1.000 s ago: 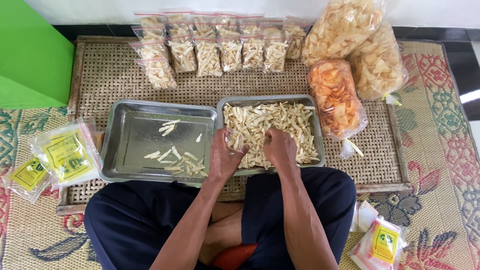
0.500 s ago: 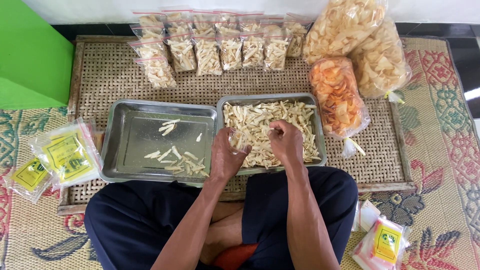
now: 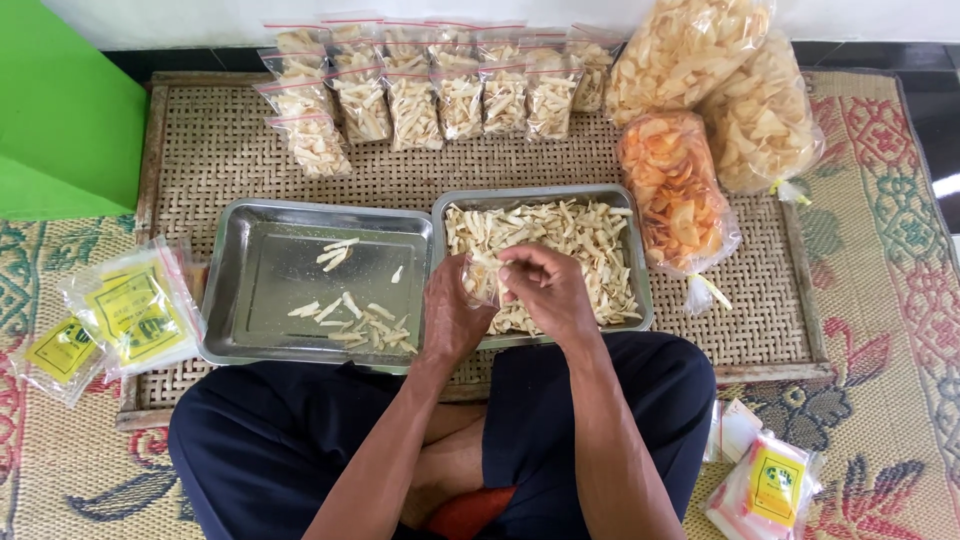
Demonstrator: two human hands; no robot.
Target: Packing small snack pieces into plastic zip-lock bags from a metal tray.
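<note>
Woven surface point(image 3: 230, 170), frame centre; left hand point(image 3: 452, 318) held a small clear bag point(image 3: 482, 280); right hand point(image 3: 545, 290) fingers pinched chip sticks point(image 3: 560, 235) into it, filling apparently underway; further pinches needed.

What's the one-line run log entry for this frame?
left hand: holds small clear bag | right hand: feeding snack sticks in | over right tray

Left hand point(image 3: 450, 315) and right hand point(image 3: 545, 290) cover the near part of the right tray point(image 3: 640, 255); the small clear bag point(image 3: 482, 280) between them is mostly hidden, its contents hard to tell. Big chip bag point(image 3: 685, 50) cut off at the top edge, green box point(image 3: 60, 120) at the left edge, label packets point(image 3: 765, 490) at the bottom. Print on the yellow packets point(image 3: 125, 310) too small to make out.
</note>
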